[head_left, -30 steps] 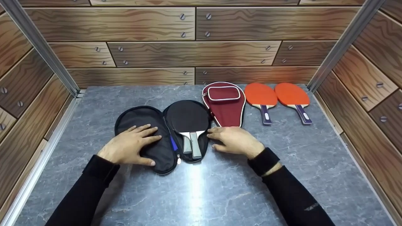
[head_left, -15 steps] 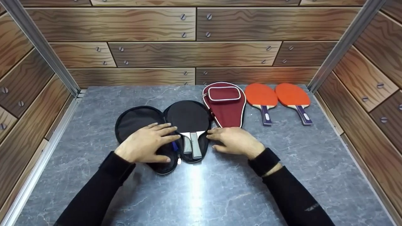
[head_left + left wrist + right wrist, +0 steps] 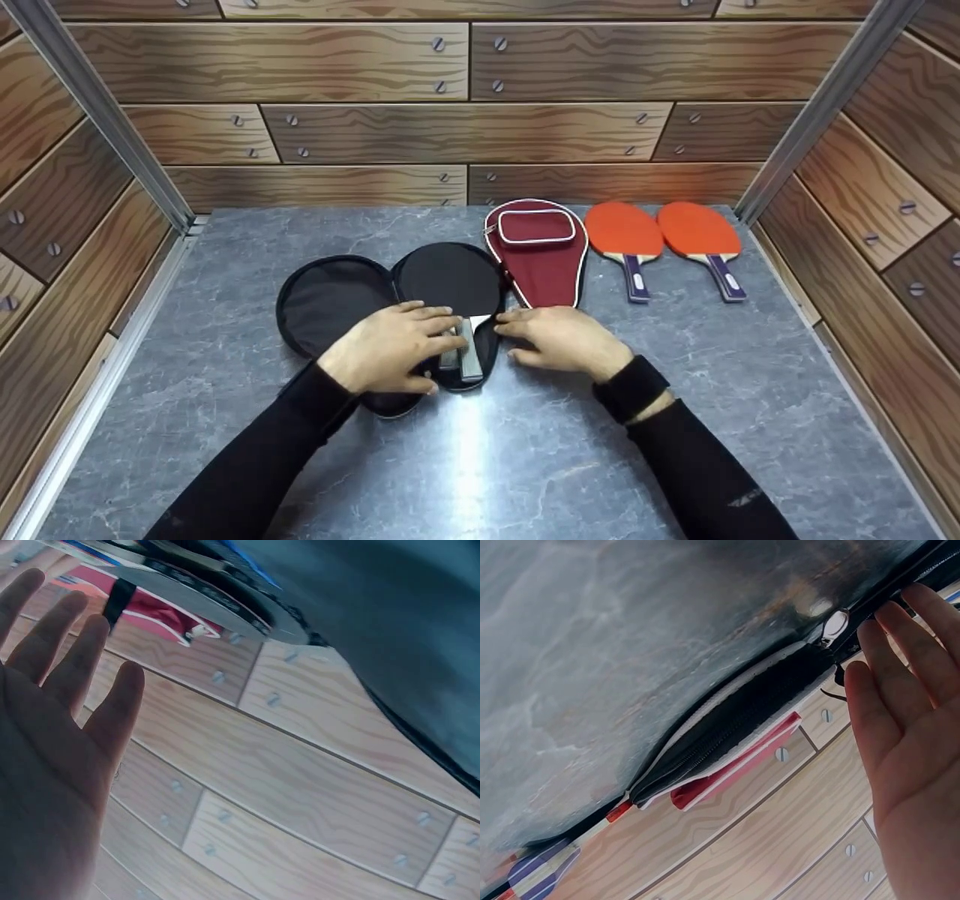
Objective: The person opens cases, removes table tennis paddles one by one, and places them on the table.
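A black table tennis racket case [image 3: 337, 289] lies unfolded on the table, its flap to the left. In its right half are two rackets, the upper one with a black face [image 3: 450, 277]; their pale grey handles [image 3: 471, 364] point toward me. My left hand [image 3: 397, 346], fingers spread and straight, is over the handles and partly hides them. It also covers part of the flap. My right hand [image 3: 559, 337] has its fingertips at the case's right edge, its fingers loosely extended in the right wrist view [image 3: 922, 735]. Neither hand grips anything.
Behind my right hand lies a maroon racket case [image 3: 540, 262] with white piping and a small pocket. Two orange rackets [image 3: 624, 229] with purple handles lie to its right. Wood-patterned walls [image 3: 465, 131] enclose the grey marbled table [image 3: 570, 457] at the back and sides.
My left hand has moved right, from the case's flap to over the racket handles. My right hand has stayed at the case's right edge. The case and rackets have not moved.
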The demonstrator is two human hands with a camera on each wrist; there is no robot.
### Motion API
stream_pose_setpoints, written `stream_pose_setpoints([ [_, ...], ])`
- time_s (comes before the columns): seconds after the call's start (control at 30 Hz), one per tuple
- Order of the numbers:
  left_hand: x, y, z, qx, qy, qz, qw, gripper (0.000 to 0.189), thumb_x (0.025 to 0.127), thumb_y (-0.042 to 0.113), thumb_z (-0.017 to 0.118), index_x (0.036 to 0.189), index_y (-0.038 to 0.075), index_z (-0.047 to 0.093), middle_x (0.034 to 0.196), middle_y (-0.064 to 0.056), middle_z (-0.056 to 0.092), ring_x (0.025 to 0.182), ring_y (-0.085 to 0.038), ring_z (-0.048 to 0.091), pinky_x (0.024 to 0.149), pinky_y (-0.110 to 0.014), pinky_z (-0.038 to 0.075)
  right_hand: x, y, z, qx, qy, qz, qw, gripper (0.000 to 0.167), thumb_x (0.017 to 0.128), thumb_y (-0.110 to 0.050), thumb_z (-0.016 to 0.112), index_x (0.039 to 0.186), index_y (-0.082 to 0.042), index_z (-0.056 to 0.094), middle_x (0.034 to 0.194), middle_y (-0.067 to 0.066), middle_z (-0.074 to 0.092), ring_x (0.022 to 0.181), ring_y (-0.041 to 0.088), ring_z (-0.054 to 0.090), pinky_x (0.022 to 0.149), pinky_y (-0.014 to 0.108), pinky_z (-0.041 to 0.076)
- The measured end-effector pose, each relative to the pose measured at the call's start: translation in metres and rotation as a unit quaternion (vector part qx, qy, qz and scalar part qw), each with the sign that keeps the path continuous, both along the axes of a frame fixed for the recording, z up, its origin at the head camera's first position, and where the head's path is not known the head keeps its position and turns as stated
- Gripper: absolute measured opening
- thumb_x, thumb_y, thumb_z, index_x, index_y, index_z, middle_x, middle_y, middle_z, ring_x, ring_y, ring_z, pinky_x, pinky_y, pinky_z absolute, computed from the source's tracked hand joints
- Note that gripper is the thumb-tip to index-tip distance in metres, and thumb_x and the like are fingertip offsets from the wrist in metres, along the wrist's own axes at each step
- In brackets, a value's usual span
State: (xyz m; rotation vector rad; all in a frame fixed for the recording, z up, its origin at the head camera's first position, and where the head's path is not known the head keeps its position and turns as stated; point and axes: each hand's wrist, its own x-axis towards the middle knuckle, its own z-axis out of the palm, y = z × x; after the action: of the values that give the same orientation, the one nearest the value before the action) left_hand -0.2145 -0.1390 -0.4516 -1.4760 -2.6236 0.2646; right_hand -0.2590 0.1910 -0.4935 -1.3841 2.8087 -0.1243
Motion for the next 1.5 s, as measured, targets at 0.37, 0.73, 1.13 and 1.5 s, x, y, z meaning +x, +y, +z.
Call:
stream_pose_setpoints([
  [0.37, 0.000, 0.037, -0.009, -0.028, 0.053, -0.070, 0.9958, 0.057, 0.098, 0.043, 0.093, 0.151, 0.032, 0.078, 0.160, 0.004, 0.077, 0.153, -0.020, 0.071, 0.128, -0.042, 0.060, 0.000, 0.001, 0.000, -0.003, -0.002, -0.002, 1.0000, 0.050, 0.108, -0.033, 0.081, 0.152, -0.011, 0.079, 0.159, 0.012, 0.078, 0.147, 0.029, 0.077, 0.117, 0.053, 0.067],
  [0.73, 0.002, 0.049, -0.019, -0.025, 0.091, -0.081, 0.9922, 0.024, 0.104, 0.032, 0.080, 0.127, 0.037, 0.086, 0.138, 0.012, 0.086, 0.133, -0.013, 0.080, 0.119, -0.034, 0.064, -0.001, 0.001, 0.001, -0.007, -0.020, -0.005, 0.9998, 0.052, 0.108, -0.035, 0.081, 0.155, -0.011, 0.078, 0.161, 0.010, 0.077, 0.146, 0.029, 0.077, 0.113, 0.055, 0.068],
  [1.13, 0.001, 0.045, -0.020, 0.004, 0.132, -0.092, 0.9869, 0.012, 0.103, 0.023, 0.073, 0.108, 0.032, 0.080, 0.117, 0.013, 0.084, 0.118, -0.010, 0.081, 0.108, -0.028, 0.066, -0.001, 0.001, 0.000, -0.008, -0.023, -0.006, 0.9997, 0.051, 0.107, -0.034, 0.081, 0.154, -0.012, 0.079, 0.162, 0.009, 0.076, 0.147, 0.029, 0.077, 0.115, 0.054, 0.067],
  [1.5, 0.000, 0.032, -0.015, 0.016, 0.131, -0.091, 0.9871, 0.013, 0.105, 0.026, 0.069, 0.114, 0.030, 0.079, 0.120, 0.011, 0.085, 0.120, -0.014, 0.082, 0.109, -0.030, 0.067, -0.002, 0.000, 0.000, -0.005, 0.002, 0.012, 0.9999, 0.053, 0.108, -0.037, 0.082, 0.155, -0.013, 0.078, 0.162, 0.009, 0.076, 0.149, 0.028, 0.076, 0.117, 0.053, 0.067],
])
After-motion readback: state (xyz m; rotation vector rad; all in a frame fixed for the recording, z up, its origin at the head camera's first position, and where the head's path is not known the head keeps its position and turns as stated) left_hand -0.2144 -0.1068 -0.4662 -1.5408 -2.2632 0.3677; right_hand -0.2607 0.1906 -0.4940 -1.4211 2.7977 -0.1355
